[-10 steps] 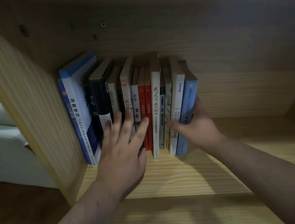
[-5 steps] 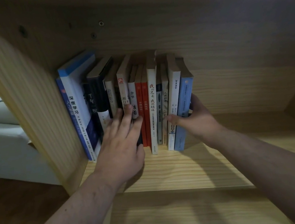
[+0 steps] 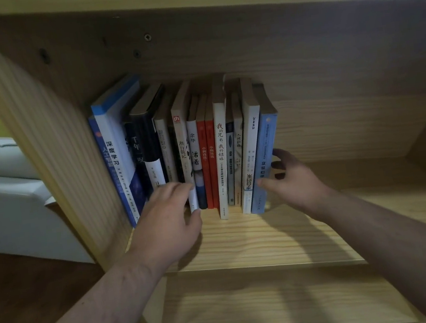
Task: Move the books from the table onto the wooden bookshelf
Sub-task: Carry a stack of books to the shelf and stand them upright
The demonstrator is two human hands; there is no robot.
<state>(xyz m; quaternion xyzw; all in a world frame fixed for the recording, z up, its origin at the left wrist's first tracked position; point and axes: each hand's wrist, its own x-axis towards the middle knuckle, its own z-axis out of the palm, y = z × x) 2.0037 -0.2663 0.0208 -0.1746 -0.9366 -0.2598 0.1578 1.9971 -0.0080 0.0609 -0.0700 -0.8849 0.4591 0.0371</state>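
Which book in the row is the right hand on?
The light blue book at the row's far right end. The right hand is spread against its spine and outer cover; no other book sits beyond it.

Books (image 3: 217,158) packed hard left; bare shelf (image 3: 373,211) rightward

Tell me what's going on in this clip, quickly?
A person is tidying a row of books standing upright in the wooden bookshelf, packed toward its left wall. The left hand rests against the lower spines near the middle-left. The right hand is open at the row's right end, thumb on the light blue book. No book is being carried.
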